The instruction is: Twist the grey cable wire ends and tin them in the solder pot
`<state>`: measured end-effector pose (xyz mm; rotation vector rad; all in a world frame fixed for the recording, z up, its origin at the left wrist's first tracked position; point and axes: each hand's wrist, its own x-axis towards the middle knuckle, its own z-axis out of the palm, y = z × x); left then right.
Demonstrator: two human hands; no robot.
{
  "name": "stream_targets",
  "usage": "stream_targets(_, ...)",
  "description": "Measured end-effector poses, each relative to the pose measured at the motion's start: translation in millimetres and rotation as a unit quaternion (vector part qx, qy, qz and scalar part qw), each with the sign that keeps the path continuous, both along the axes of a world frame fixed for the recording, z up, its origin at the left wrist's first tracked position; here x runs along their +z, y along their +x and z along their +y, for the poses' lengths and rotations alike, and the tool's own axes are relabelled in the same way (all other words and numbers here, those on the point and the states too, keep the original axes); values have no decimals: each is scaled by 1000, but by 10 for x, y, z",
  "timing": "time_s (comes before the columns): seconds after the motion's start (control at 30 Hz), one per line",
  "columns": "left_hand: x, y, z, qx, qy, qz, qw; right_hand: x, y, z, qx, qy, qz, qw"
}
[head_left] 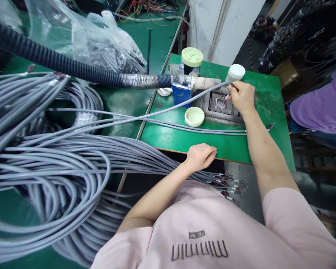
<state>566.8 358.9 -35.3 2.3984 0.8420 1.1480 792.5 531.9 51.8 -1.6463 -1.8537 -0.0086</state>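
Note:
My right hand is closed on a grey cable near its stripped end. From that end thin coloured wires point down at the shiny silvery surface of a square solder pot; whether their tips touch it, I cannot tell. My left hand rests at the front edge of the green table with its fingers curled, and nothing shows in them. Two more grey cables lie across the table between my hands. Below my left hand, a bundle of cables ends in stripped wires.
Big coils of grey cable cover the left side. A ribbed black hose runs to a blue box. Around the pot stand a lidded jar, a white-capped jar and a shallow lid. A person in purple is at right.

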Motion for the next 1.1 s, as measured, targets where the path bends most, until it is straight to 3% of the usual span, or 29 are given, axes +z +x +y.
stream_targets(0.13, -28, -2, 18, -10, -21, -1, 1000, -44, -7, 33, 10, 22, 13, 1000)
stream_targets(0.23, -26, -5, 35, -16, -64, 0, 998, 82, -15, -118, 21, 39, 29, 999)
stream_targets(0.3, 80, -23, 5, -41, -117, -17, 992, 241, -19, -357, 33, 51, 33, 998)
stream_targets(0.37, 314, -66, -81, -119, -197, -63, 971, 400, -23, -688, 52, 63, 28, 996)
stream_targets(0.43, 641, -138, -205, -271, -293, -114, 910, 489, -27, -1066, 78, 74, 15, 994)
stream_targets(0.5, 960, -229, -313, -468, -330, -108, 813, 470, -31, -1442, 107, 84, 8, 991)
stream_targets(0.57, 1159, -310, -357, -549, -373, -101, 741, 354, -37, -1792, 138, 82, 2, 987)
stream_targets(0.6, 1193, -337, -352, -537, -411, -104, 729, 275, -44, -1953, 154, 79, 0, 985)
stream_targets(0.67, 1139, -345, -304, -436, -503, -133, 734, 110, -70, -2240, 174, 81, -4, 981)
stream_targets(0.73, 980, -294, -242, -299, -576, -183, 739, -26, -118, -2470, 186, 65, 1, 980)
stream_targets(0.8, 804, -206, -202, -206, -610, -243, 725, -108, -183, -2634, 201, 46, 12, 978)
stream_targets(0.93, 617, -50, -223, -176, -649, -315, 670, -157, -303, -2796, 236, 47, 25, 970)
stream_targets(1.1, 646, -7, -272, -140, -661, -362, 642, -222, -353, -2895, 251, 16, 51, 967)
